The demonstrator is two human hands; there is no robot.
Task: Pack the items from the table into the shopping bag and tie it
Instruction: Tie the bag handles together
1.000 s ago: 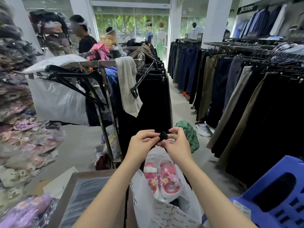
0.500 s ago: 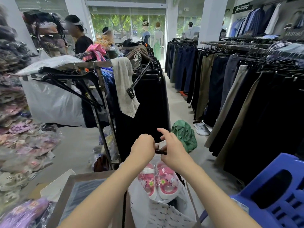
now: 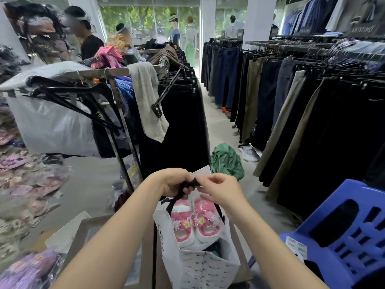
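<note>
A white printed shopping bag (image 3: 200, 268) stands open at the bottom centre. Inside it lies a pair of pink children's sandals (image 3: 194, 223) wrapped in clear plastic, over something dark. Black ribbon handles (image 3: 188, 185) rise from the bag's mouth. My left hand (image 3: 174, 182) is closed around the ribbons above the bag. My right hand (image 3: 221, 189) pinches the ribbon end beside it, fingers touching the left hand's.
A grey table (image 3: 87, 232) sits under my left arm. A blue plastic stool (image 3: 343, 232) is at the right. Clothes racks (image 3: 177, 113) line both sides of the aisle, with a green cloth (image 3: 227, 161) on the floor. Packed sandals (image 3: 25, 170) pile up on the left.
My hands have dropped slightly and shifted on the ribbons: the left now grips them in a fist, the right has opened its fingers into a pinch.
</note>
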